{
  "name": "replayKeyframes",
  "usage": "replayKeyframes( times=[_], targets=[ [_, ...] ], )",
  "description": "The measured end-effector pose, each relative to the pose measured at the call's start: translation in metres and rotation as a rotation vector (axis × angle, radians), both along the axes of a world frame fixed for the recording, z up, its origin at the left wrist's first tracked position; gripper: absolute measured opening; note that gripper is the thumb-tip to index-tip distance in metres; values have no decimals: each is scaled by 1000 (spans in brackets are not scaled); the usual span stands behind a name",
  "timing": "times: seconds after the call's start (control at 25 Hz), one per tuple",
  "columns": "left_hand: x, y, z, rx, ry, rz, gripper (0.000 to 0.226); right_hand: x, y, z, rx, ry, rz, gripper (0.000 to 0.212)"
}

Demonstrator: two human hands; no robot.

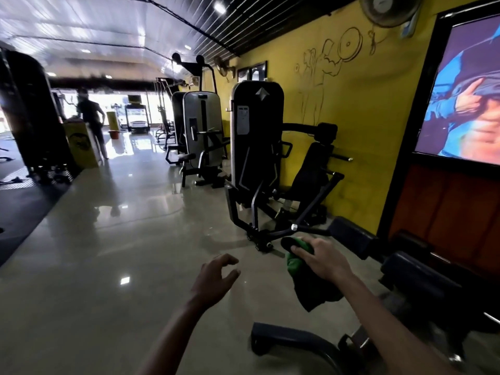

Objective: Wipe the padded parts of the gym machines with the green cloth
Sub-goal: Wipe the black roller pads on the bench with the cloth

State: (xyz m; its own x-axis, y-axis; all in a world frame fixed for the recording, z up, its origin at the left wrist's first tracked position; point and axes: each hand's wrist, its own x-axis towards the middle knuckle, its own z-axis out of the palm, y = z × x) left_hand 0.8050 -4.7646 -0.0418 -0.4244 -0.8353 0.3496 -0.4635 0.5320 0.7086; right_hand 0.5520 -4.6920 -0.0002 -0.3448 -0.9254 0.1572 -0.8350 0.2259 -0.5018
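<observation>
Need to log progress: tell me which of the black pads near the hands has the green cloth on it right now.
The small black handle pad under the right hand, which presses the green cloth over it. The larger roller pads to its right are bare.

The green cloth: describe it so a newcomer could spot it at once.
Start at the yellow wall on the right and follow the black gym machines toward the camera to the nearest one, low in the frame. There the right hand presses the green cloth onto a dark roller pad. It is the only green, soft thing among black metal and padding.
</observation>
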Motion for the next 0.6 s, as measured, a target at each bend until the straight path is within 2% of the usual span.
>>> replayKeyframes(
  times=[0.6],
  targets=[
    [-142,-386,-3,86,31,-105,20,-116,-371,-1,5,-97,-57,43]
  ],
)
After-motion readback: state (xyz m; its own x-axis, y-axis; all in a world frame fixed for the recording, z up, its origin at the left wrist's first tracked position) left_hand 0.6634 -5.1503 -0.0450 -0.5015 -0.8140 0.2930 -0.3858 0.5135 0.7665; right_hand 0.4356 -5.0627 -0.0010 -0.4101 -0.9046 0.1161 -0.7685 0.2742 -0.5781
